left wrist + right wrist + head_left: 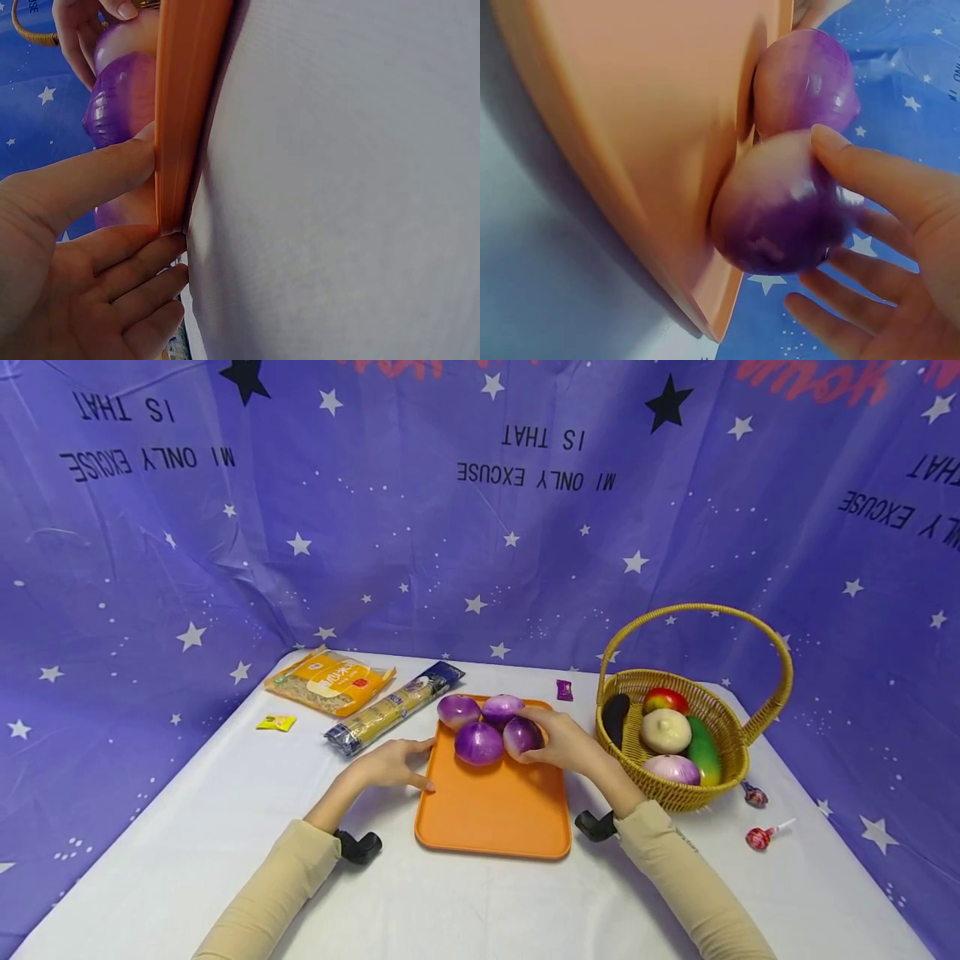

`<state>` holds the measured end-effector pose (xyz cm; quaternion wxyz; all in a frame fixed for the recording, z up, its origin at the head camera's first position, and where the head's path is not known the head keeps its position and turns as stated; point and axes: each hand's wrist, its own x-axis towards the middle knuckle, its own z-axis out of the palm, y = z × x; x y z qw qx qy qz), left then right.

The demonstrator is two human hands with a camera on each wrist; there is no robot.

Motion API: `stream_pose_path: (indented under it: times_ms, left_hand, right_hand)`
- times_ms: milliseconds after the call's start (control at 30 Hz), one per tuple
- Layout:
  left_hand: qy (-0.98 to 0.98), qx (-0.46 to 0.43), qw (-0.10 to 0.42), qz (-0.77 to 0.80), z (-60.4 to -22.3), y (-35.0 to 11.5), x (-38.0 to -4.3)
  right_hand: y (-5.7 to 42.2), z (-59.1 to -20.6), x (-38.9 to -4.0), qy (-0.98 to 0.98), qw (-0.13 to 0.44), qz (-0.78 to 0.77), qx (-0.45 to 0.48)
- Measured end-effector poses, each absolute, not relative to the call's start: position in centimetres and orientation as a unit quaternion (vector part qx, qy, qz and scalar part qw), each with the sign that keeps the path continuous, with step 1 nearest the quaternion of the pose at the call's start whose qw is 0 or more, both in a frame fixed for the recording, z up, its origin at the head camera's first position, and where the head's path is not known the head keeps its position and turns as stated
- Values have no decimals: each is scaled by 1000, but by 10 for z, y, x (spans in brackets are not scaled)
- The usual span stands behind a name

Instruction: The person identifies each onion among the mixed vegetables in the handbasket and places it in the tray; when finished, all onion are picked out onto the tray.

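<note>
An orange tray (pixel 495 818) lies on the table with several purple onions grouped at its far end. My right hand (pixel 558 743) holds the rightmost onion (pixel 522 738), thumb on the near side and fingers around the far side. In the right wrist view that onion (pixel 780 202) sits on the tray against another onion (pixel 806 82). My left hand (pixel 390 766) is at the tray's left edge. The left wrist view shows its thumb and fingertips (pixel 142 154) touching the tray's rim (pixel 180 112), fingers fairly straight.
Right of the tray stands a wicker basket (pixel 735 760) of vegetables and fruit, with lollipops (pixel 759 837) beside it. Left lie a noodle packet (pixel 397 706), an orange food bag (pixel 330 683) and a yellow candy (pixel 276 723). Behind the tray is a purple candy (pixel 564 690).
</note>
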<state>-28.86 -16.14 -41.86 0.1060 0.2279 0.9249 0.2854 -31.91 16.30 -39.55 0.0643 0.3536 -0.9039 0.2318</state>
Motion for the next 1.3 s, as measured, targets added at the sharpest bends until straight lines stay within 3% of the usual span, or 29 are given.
stream_pose_path:
  times_ms: [333,1033,1300]
  left_hand:
    - [924,227,107,288,-418,-162,-288]
    - [924,225,108,291,-419,-161,-288]
    - [926,223,104,286,-421,-161,-289]
  right_hand:
    - [165,-397,-315,-905,34,240,351]
    - [212,-385,-271,-893,107,202,388]
    - [245,-357,-253,-905,89,189,370]
